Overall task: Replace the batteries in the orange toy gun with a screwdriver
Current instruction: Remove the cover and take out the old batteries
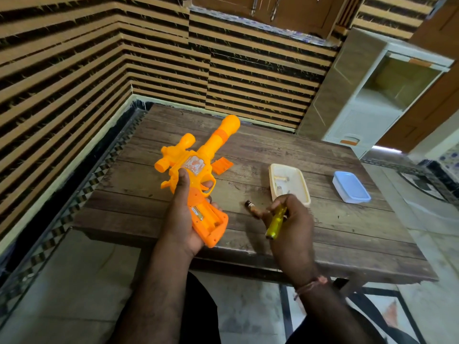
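While no writing is legible anywhere, the left hand (185, 214) grips the orange plastic toy gun (196, 180) by its handle, barrel toward one o'clock, battery bay open with one battery (198, 212) inside. The right hand (289, 219) curls round a yellow-handled screwdriver (275, 222) and pinches a small dark battery (250, 206) above the wooden desk (323, 232), near its six-o'clock edge.

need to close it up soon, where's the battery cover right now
In the head view the orange battery cover lies flat on the wooden table, just right of the toy gun and left of the cream tray.
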`<state>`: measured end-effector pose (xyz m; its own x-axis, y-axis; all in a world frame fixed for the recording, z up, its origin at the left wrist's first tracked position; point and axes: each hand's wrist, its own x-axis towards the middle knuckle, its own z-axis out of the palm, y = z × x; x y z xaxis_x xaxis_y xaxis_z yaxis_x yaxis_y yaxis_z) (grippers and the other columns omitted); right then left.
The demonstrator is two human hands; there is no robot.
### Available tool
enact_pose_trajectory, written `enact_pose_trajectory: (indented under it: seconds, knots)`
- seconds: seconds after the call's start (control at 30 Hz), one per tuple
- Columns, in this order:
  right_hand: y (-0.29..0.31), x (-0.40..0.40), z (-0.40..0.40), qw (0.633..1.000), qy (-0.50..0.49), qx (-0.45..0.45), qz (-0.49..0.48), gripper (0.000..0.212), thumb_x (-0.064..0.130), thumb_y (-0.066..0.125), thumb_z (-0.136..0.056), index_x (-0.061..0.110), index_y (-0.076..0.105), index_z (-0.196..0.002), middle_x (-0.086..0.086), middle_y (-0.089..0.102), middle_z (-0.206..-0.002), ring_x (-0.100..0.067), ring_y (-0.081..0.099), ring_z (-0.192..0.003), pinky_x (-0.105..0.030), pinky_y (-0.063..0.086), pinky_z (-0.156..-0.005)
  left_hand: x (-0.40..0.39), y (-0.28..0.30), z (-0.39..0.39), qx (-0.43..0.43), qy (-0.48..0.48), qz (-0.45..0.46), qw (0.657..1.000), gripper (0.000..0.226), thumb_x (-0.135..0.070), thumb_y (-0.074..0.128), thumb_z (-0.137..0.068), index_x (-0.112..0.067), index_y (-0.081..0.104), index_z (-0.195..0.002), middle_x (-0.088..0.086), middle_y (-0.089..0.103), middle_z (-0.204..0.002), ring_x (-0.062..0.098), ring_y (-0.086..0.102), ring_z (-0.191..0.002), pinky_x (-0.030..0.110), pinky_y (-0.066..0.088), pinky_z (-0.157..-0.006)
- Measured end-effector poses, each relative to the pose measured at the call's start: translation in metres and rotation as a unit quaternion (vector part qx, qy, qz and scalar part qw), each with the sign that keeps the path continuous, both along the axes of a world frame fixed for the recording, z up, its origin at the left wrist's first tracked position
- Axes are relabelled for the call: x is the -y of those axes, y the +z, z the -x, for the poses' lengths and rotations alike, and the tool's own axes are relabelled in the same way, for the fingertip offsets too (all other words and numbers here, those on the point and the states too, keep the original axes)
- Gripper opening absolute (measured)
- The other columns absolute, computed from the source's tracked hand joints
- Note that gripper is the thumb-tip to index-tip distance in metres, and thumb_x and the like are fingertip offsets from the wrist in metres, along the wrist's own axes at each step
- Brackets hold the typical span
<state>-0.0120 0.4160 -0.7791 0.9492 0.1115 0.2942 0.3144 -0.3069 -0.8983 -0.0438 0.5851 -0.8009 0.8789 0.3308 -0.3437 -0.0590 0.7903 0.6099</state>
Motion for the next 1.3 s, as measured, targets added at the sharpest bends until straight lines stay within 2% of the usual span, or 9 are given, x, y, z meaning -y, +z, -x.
enact_pose_trajectory:
  seconds: [0.07, 0.2, 0.43, 0.6, 0.73, 0.83, 0.97, 1.03, 1.3]
  knots:
    - [-0.017, 0.000, -0.001, 0.997, 0.014, 0.012, 0.075, 0.023, 0.014, 0.075, -0.067, 0.016, 0.056, -0.081, 0.003, 0.060, -0.080, -0.012, 0.065, -0.076, -0.030, 0.054, -0.069, 0.001, 0.002, 0.001, -0.002, -0.007, -0.008, 1.000, 0.059, -0.069, 0.045, -0.087, -0.017, 0.064, -0.109, 0.003, 0.054, -0.072, 0.014, 0.051, -0.055, 0.027, 0.048, -0.054]
    - [-0.032, -0.018, -0.002, 0.965, 0.030, 0.111, 0.235, 0.037, -0.005, 0.074, -0.064, 0.021, 0.055, -0.082, 0.001, 0.056, -0.088, -0.017, 0.054, -0.079, -0.030, 0.041, -0.067, 0.004, 0.004, 0.003, -0.007, -0.020, -0.007, 1.000, 0.062, -0.070, 0.042, -0.088, -0.015, 0.066, -0.102, 0.005, 0.048, -0.069, 0.015, 0.052, -0.054, 0.029, 0.050, -0.056]
    - [-0.036, -0.033, -0.011, 0.911, 0.039, 0.166, 0.375, 0.024, 0.006, 0.072, -0.071, 0.017, 0.056, -0.086, -0.005, 0.054, -0.085, -0.029, 0.056, -0.074, -0.033, 0.043, -0.060, 0.004, 0.007, 0.004, 0.007, -0.040, -0.007, 0.999, 0.069, -0.072, 0.041, -0.086, -0.010, 0.063, -0.107, 0.005, 0.045, -0.066, 0.017, 0.050, -0.054, 0.031, 0.048, -0.059]
    - [-0.032, -0.022, -0.012, 0.919, 0.036, 0.169, 0.355, 0.026, 0.010, 0.078, -0.073, 0.017, 0.059, -0.090, -0.004, 0.059, -0.089, -0.027, 0.059, -0.078, -0.032, 0.046, -0.064, 0.003, 0.004, 0.005, 0.018, -0.057, -0.008, 0.998, 0.085, -0.077, 0.043, -0.076, -0.006, 0.062, -0.120, 0.004, 0.046, -0.066, 0.016, 0.051, -0.055, 0.030, 0.050, -0.056]
    - [-0.012, -0.013, 0.000, 0.977, 0.042, 0.159, 0.134, 0.011, 0.019, 0.066, -0.090, 0.014, 0.064, -0.100, 0.003, 0.065, -0.091, -0.013, 0.063, -0.083, -0.038, 0.052, -0.071, 0.004, 0.001, 0.003, 0.033, -0.060, -0.022, 0.997, 0.098, -0.079, 0.040, -0.073, -0.002, 0.056, -0.131, 0.004, 0.045, -0.067, 0.015, 0.050, -0.056, 0.030, 0.045, -0.059]
    - [0.013, -0.011, 0.022, 0.976, 0.111, 0.181, 0.055, 0.017, 0.017, 0.053, -0.097, 0.010, 0.066, -0.107, 0.001, 0.068, -0.100, -0.017, 0.066, -0.096, -0.043, 0.053, -0.078, 0.007, 0.000, 0.002, 0.051, -0.068, -0.024, 0.996, 0.096, -0.083, 0.038, -0.074, -0.008, 0.059, -0.129, 0.005, 0.047, -0.071, 0.015, 0.051, -0.056, 0.027, 0.045, -0.056]
    - [0.004, -0.019, 0.043, 0.891, 0.224, 0.304, 0.251, 0.027, 0.028, 0.052, -0.096, 0.018, 0.059, -0.120, 0.001, 0.062, -0.130, -0.020, 0.044, -0.136, -0.042, 0.038, -0.104, 0.004, 0.002, 0.003, 0.061, -0.158, 0.008, 0.986, 0.082, -0.092, 0.041, -0.065, -0.021, 0.073, -0.091, 0.010, 0.057, -0.077, 0.025, 0.059, -0.067, 0.029, 0.043, -0.065]
    - [-0.010, -0.021, 0.044, 0.861, 0.241, 0.314, 0.318, 0.029, 0.031, 0.052, -0.096, 0.020, 0.058, -0.122, 0.004, 0.059, -0.135, -0.019, 0.033, -0.144, -0.043, 0.034, -0.106, 0.003, 0.002, 0.005, 0.047, -0.170, 0.022, 0.984, 0.077, -0.089, 0.043, -0.065, -0.020, 0.066, -0.090, 0.008, 0.056, -0.070, 0.022, 0.057, -0.058, 0.025, 0.048, -0.053]
    - [0.005, -0.020, 0.047, 0.927, 0.187, 0.280, 0.165, 0.029, 0.035, 0.046, -0.100, 0.016, 0.061, -0.116, 0.003, 0.062, -0.104, -0.019, 0.056, -0.099, -0.044, 0.044, -0.085, 0.003, -0.003, 0.000, 0.034, -0.106, -0.021, 0.994, 0.080, -0.082, 0.038, -0.073, -0.014, 0.062, -0.108, 0.007, 0.052, -0.068, 0.018, 0.058, -0.055, 0.029, 0.051, -0.054]
